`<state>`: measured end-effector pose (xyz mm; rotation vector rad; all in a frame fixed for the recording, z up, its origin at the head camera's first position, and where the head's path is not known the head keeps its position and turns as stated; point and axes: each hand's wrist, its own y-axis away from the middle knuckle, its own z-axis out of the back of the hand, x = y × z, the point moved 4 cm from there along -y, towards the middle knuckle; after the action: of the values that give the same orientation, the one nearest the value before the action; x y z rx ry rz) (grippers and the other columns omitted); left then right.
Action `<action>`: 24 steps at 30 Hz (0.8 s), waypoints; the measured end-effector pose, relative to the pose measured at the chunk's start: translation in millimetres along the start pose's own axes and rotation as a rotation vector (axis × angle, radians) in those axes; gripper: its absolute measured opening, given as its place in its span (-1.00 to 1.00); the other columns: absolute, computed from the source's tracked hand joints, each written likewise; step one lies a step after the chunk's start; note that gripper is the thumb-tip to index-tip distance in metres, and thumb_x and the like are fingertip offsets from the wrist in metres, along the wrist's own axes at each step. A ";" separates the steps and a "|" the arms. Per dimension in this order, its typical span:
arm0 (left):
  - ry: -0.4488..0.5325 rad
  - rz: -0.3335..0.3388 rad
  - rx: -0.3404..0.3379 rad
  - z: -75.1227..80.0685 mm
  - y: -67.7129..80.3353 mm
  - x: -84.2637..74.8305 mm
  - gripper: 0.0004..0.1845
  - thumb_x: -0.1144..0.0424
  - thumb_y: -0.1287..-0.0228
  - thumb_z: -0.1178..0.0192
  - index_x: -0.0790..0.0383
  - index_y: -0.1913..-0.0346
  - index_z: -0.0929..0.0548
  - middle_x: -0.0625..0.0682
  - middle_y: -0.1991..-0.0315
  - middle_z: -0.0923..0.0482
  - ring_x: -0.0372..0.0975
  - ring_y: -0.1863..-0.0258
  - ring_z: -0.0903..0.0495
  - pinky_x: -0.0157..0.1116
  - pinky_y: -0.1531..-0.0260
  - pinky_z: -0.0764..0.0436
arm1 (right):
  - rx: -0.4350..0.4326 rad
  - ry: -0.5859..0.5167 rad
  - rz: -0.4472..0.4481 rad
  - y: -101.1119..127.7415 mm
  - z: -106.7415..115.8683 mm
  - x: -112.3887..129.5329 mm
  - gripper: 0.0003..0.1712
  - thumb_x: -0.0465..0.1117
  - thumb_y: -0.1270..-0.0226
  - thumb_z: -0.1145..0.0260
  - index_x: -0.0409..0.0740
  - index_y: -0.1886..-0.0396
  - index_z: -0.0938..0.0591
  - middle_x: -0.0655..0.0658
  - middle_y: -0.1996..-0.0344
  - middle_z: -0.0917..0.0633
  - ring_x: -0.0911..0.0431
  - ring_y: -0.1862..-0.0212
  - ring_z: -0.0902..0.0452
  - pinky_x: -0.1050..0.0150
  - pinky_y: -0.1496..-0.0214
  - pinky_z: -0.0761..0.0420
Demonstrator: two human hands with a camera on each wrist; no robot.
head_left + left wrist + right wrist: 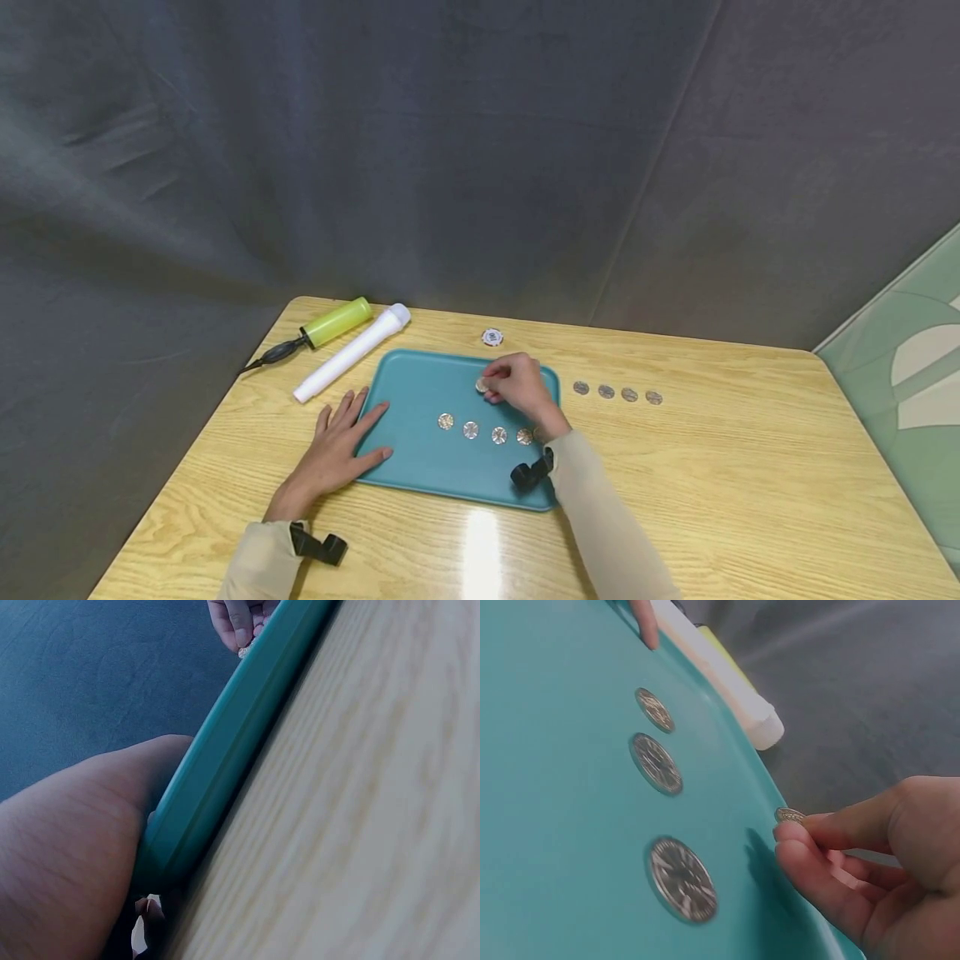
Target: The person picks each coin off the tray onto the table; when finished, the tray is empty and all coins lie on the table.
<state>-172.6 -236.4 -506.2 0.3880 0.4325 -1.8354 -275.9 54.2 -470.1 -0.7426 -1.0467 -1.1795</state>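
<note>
Right hand (517, 385) pinches a coin (482, 385) just above the teal tray (420, 467), near its far edge; left hand (337, 442) lies flat, fingers straight, on the tray's left edge.

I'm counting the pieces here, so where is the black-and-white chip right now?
In the head view the chip lies on the table just beyond the teal tray's far edge, apart from it, behind the right hand.

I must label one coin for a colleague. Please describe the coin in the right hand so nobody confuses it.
Find the teal tray on the table. The right hand hovers over its far edge, pinching the coin at the fingertips. It alone is lifted; the other coins lie flat in rows.
</note>
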 end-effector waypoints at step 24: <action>0.001 0.008 0.010 0.4 -0.3 -0.9 -0.21 -0.12 -0.30 -0.25 0.07 -0.53 -0.31 0.31 -0.61 0.02 0.29 -0.59 0.09 0.39 -0.41 0.16 | -0.097 -0.045 -0.058 20.4 61.2 -17.0 -0.81 -0.44 -0.34 -0.29 -0.47 0.13 -0.72 -0.39 0.30 -0.78 0.22 0.46 -0.73 0.30 0.34 -0.76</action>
<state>-172.7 -235.7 -505.4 0.3975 0.4218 -1.8302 -272.4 120.4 -462.4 -0.8224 -1.0603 -1.2759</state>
